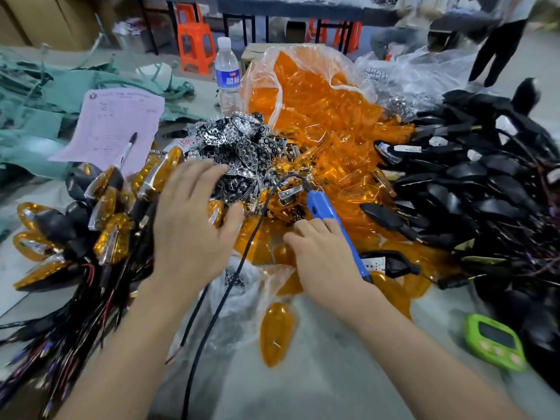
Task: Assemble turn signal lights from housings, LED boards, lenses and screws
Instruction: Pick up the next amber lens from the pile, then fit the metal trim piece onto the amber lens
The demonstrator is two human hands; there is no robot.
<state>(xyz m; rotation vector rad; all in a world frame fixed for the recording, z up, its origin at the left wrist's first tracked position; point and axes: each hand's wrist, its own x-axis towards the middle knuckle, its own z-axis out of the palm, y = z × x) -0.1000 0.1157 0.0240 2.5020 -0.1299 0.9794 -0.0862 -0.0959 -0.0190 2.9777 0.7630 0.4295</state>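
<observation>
Left hand (191,225) fingers spread, holding nothing, over silver boards (242,147) just left of lens pile (318,116). Right hand (327,259) fingers wrap blue screwdriver (321,207). Pinch one board; avoid snagging cord (251,237).

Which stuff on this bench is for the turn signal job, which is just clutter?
Job: orange lenses, black housings, silver boards, blue screwdriver, finished lights.
Lying about: water bottle, pink form, pen, green timer.

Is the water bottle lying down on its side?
No, the water bottle stands upright behind the shiny pile, its white cap on top.
</observation>
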